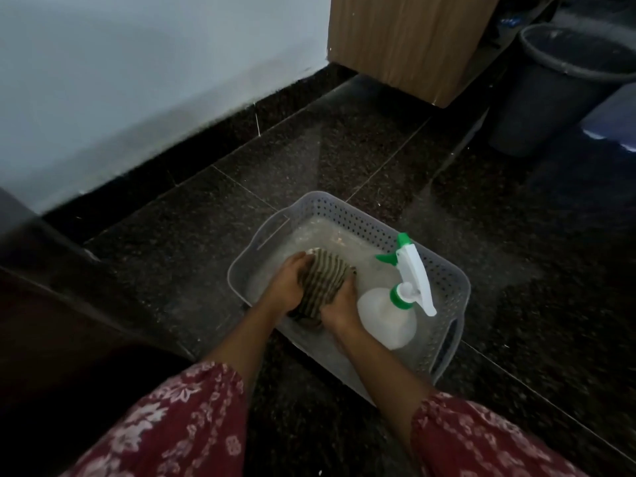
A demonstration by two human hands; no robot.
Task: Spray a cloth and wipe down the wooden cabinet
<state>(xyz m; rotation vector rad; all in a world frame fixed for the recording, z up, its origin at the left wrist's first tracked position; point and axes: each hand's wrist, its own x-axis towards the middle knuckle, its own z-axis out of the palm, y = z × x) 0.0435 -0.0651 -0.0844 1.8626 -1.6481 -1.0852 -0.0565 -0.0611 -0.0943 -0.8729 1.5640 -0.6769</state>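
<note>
A striped olive and beige cloth (323, 282) is bunched up inside a translucent perforated plastic basket (347, 210) on the dark floor. My left hand (287, 282) grips the cloth's left side and my right hand (339, 309) grips its lower right side. A white spray bottle (387, 318) with a green and white trigger head stands in the same basket, just right of my right hand. The wooden cabinet (409, 43) stands at the top centre, against the pale wall.
A grey plastic bucket (557, 84) stands right of the cabinet, with a blue object (612, 118) beside it. Dark furniture (41, 287) fills the left edge. The floor (344, 146) is dark speckled granite tile. Red floral sleeves cover my forearms.
</note>
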